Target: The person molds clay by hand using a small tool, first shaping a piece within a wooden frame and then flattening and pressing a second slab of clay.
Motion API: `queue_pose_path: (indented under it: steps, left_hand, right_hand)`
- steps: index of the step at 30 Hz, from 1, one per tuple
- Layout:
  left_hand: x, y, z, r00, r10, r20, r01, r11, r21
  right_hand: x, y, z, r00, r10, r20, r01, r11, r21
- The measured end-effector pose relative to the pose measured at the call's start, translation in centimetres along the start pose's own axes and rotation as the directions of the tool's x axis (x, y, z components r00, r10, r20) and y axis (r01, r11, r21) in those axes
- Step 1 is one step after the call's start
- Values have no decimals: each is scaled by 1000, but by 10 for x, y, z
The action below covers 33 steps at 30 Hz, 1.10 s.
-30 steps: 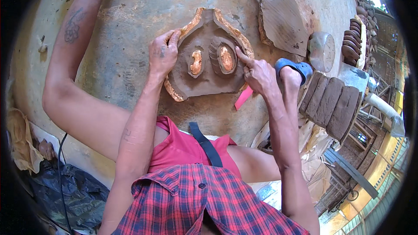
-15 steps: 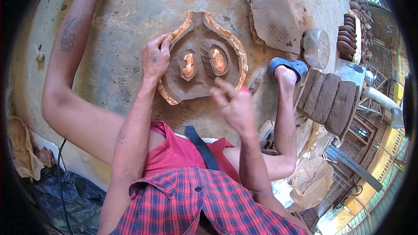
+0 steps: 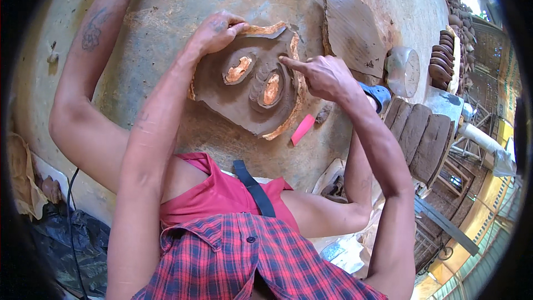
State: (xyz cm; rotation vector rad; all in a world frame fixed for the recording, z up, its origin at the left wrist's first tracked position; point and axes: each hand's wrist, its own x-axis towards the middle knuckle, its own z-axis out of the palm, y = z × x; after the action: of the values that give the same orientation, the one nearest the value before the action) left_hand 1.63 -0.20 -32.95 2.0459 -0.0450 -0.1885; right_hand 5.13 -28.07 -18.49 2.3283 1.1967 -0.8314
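A clay-lined mould (image 3: 269, 128) with a rough orange-tan rim lies turned askew on the floor between my legs. Grey clay (image 3: 222, 100) coats its inside, around two raised oval openings where orange-tan mould surface shows. My left hand (image 3: 214, 33) is closed over the mould's far left rim, thumb on the edge. Reaching in from the right, my right hand (image 3: 325, 75) has its index finger stretched onto the clay by the right rim, the other fingers curled; nothing is seen in it. Beside the mould's lower right lies a flat pink strip (image 3: 302, 129), near a small clay lump (image 3: 322, 114).
A broad clay slab (image 3: 355, 33) lies at the far right, near a clear plastic-looking container (image 3: 402, 72). Further right are thick clay blocks (image 3: 419, 133) and a stack of dark discs (image 3: 442, 58). My right foot wears a blue clog (image 3: 379, 95). Black plastic (image 3: 72, 244) lies at lower left.
The mould has turned clockwise. My left hand has moved up and right along with its rim. My right hand went from above its lower right to the clay near the upper right rim, uncovering the pink strip.
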Motion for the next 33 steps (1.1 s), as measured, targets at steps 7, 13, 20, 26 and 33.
queue_pose_path:
  steps: [7,13,20,26,33]
  left_hand:
    - [-1,2,1,1000,-14,15,14,1000,-22]
    - [-5,0,0,1000,-10,-7,10,1000,24]
    - [-8,3,7,996,-47,-78,49,999,19]
    - [-32,10,6,979,-153,-136,152,988,-19]
    - [-67,9,36,880,-315,-355,211,930,-303]
  right_hand:
    - [-19,-13,16,997,33,66,-31,999,-30]
    - [-45,-50,43,973,148,177,-165,983,86]
    - [-67,-105,62,959,228,166,-269,918,292]
    - [-67,-146,63,989,118,92,-150,759,633]
    - [-55,-104,48,740,573,-353,84,442,893]
